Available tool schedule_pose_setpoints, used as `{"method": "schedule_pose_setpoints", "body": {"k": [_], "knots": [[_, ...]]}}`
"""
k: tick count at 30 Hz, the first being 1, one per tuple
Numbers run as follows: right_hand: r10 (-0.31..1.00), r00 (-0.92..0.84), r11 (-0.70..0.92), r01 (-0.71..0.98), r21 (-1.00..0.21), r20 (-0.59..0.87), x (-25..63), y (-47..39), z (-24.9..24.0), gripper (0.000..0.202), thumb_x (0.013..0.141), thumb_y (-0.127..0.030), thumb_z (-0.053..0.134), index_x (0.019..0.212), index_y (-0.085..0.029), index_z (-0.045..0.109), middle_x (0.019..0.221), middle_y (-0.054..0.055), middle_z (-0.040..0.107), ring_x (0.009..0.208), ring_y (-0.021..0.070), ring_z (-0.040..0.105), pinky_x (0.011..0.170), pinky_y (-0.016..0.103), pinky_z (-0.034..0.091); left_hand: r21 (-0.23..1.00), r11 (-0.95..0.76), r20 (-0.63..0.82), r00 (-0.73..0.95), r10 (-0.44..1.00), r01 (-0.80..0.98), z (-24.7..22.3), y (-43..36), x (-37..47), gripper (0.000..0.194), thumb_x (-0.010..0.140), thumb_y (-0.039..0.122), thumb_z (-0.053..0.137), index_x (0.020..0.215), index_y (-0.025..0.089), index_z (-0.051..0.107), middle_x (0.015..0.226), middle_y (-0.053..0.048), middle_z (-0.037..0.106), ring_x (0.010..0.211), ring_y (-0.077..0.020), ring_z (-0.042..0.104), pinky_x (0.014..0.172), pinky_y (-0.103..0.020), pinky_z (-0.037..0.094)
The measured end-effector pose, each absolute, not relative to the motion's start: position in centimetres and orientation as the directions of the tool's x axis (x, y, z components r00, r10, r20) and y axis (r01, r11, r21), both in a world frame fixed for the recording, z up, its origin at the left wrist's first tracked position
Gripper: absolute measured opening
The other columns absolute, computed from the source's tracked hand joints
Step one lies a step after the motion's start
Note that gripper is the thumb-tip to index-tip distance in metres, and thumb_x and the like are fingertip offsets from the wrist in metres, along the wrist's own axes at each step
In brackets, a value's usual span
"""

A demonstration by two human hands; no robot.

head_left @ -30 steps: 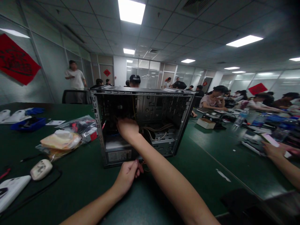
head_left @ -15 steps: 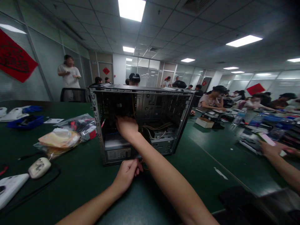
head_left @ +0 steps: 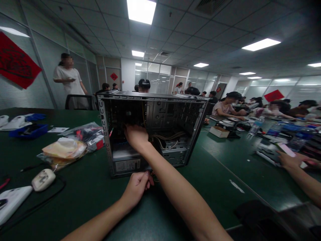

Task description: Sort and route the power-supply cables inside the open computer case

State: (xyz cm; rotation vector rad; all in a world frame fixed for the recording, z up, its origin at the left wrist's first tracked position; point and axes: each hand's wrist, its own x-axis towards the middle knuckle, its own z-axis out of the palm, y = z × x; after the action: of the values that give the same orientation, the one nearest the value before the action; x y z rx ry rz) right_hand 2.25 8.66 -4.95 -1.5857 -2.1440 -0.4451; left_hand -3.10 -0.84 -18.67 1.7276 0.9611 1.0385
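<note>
An open computer case (head_left: 152,97) stands on the green table with its side panel off. My right hand (head_left: 136,136) reaches into its left half. The fingers of that hand are lost in the dark interior, so what they touch is hidden. Pale cables (head_left: 168,136) run through the case to the right of the wrist. Under the case's front lower edge, my left hand (head_left: 138,185) rests closed near the table, its fingers curled. Thin wires show beside its fingertips, partly behind my right forearm; whether the hand grips them is unclear.
Left of the case lie a plastic bag of parts (head_left: 64,150), a white mouse (head_left: 43,179) and a blue tray (head_left: 28,130). Rightward are an open cardboard box (head_left: 219,132), water bottles (head_left: 255,125) and a co-worker's hands (head_left: 291,160). Other people sit or stand farther back.
My hands stay almost where they were, the right still inside the case. The person standing at the back left has shifted left and lowered one arm.
</note>
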Motion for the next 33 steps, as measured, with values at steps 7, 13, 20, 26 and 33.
{"method": "schedule_pose_setpoints", "body": {"k": [7,13,20,26,33], "knots": [[0.835,-0.26,0.289,0.957,0.016,0.484,2.2,8.5,-4.9,0.034,0.103,-0.028,0.032,0.118,-0.019,0.062,0.103,0.016,0.072,0.092,0.0252,0.071,0.076,0.034,0.055,0.931,-0.324,0.251,0.353,0.901,0.166,-18.5,-1.0,-3.1,0.064,0.091,0.062,0.037,0.061,0.014,0.067,0.052,-0.003,0.053,0.053,-0.0153,0.049,0.055,-0.025,0.036],[0.831,-0.27,0.304,0.953,0.011,0.487,1.5,9.0,-4.7,0.032,0.101,-0.022,0.036,0.113,-0.016,0.065,0.099,0.017,0.072,0.089,0.0241,0.072,0.074,0.033,0.056,0.927,-0.327,0.242,0.373,0.896,0.185,-19.1,-0.8,-3.1,0.065,0.09,0.062,0.036,0.061,0.012,0.067,0.052,-0.003,0.054,0.051,-0.0153,0.049,0.054,-0.025,0.035],[0.834,-0.289,0.338,0.941,-0.022,0.47,0.8,9.5,-4.2,0.03,0.099,-0.018,0.04,0.104,-0.017,0.069,0.094,0.015,0.073,0.087,0.0259,0.073,0.071,0.035,0.057,0.929,-0.324,0.241,0.371,0.897,0.177,-18.8,-0.9,-3.1,0.065,0.088,0.063,0.036,0.058,0.013,0.064,0.051,-0.003,0.053,0.052,-0.0159,0.049,0.054,-0.026,0.035],[0.825,-0.293,0.352,0.936,-0.034,0.483,0.7,9.8,-4.4,0.031,0.099,-0.019,0.04,0.104,-0.015,0.07,0.094,0.016,0.073,0.087,0.0253,0.073,0.072,0.034,0.057,0.936,-0.308,0.233,0.357,0.905,0.169,-18.8,-0.8,-3.1,0.066,0.088,0.066,0.036,0.059,0.013,0.064,0.051,-0.002,0.051,0.051,-0.0152,0.046,0.053,-0.026,0.034],[0.826,-0.324,0.391,0.919,-0.056,0.462,0.9,10.0,-4.1,0.031,0.099,-0.026,0.042,0.106,-0.016,0.07,0.094,0.016,0.073,0.084,0.0256,0.073,0.07,0.033,0.057,0.93,-0.319,0.239,0.355,0.904,0.184,-19.6,-0.6,-3.2,0.067,0.09,0.064,0.035,0.062,0.012,0.066,0.052,-0.003,0.053,0.052,-0.0156,0.048,0.055,-0.026,0.035]]}}
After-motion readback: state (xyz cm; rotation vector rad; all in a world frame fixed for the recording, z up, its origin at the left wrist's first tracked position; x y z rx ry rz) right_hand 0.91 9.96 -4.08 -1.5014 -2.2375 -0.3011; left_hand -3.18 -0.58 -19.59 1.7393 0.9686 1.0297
